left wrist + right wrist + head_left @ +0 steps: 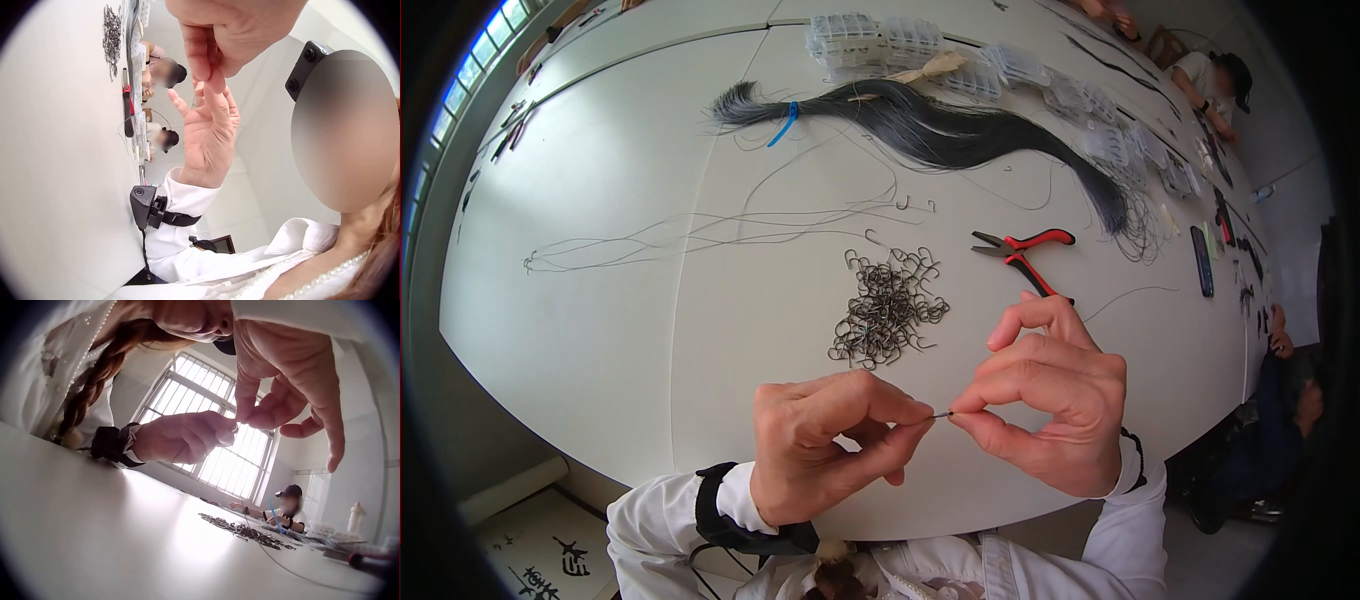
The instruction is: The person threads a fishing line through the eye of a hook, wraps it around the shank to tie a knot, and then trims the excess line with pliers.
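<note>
Metal wire (941,415) pinched tip-to-tip by left hand (830,445) and right hand (1050,400), above the table (600,300) at its near edge; grip that fine, it could slip and drop off.

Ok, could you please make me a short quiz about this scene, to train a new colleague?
1. Choose one. What do the left hand and the right hand do?
A) They pinch one thin dark piece between their fingertips.
B) Both are spread flat.
C) They hold a cup.
2. True or false: the red-handled pliers lie on the table, right of the hook pile, and no hand touches them.
3. Fill the gap: the hair bundle is bound near one end with a ___ tie.

Key: 1 A; 2 true; 3 blue.
</note>
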Available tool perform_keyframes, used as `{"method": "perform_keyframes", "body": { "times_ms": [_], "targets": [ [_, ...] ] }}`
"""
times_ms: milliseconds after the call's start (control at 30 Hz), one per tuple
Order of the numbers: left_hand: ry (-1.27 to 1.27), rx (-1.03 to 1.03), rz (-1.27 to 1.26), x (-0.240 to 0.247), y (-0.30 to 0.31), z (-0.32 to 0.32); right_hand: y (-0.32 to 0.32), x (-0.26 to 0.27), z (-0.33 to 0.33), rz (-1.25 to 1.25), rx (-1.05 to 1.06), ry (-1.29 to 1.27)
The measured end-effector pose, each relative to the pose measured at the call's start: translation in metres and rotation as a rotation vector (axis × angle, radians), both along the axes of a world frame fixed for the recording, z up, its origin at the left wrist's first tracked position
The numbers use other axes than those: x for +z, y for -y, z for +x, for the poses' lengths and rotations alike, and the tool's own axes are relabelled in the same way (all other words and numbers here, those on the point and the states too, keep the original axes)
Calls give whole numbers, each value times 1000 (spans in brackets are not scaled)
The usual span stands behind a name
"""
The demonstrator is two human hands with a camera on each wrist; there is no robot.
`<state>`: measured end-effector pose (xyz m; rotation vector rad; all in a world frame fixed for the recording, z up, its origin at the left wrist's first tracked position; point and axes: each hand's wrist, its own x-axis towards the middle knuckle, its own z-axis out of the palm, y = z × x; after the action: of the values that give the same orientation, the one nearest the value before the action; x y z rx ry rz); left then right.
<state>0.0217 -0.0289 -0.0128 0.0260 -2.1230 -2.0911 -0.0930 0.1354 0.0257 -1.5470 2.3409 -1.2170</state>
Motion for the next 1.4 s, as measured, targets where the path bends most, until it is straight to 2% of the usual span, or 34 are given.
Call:
{"method": "perform_keyframes", "body": {
  "times_ms": [633, 1067, 1167, 1233, 1400],
  "targets": [
    [-9, 1, 6, 0, 1, 0, 2, 4, 3, 14, -39, 70],
    [64, -17, -34, 0, 1, -2, 2, -3, 2, -35, -5, -13],
    [1, 7, 13, -3, 1, -3, 2, -3, 2, -27, -15, -23],
    [-55, -17, -46, -5, 1, -3, 2, -3, 2, -25, -14, -19],
    [-41, -27, -80, -3, 1, -2, 2, -4, 3, -19, -23, -23]
  ]
}}
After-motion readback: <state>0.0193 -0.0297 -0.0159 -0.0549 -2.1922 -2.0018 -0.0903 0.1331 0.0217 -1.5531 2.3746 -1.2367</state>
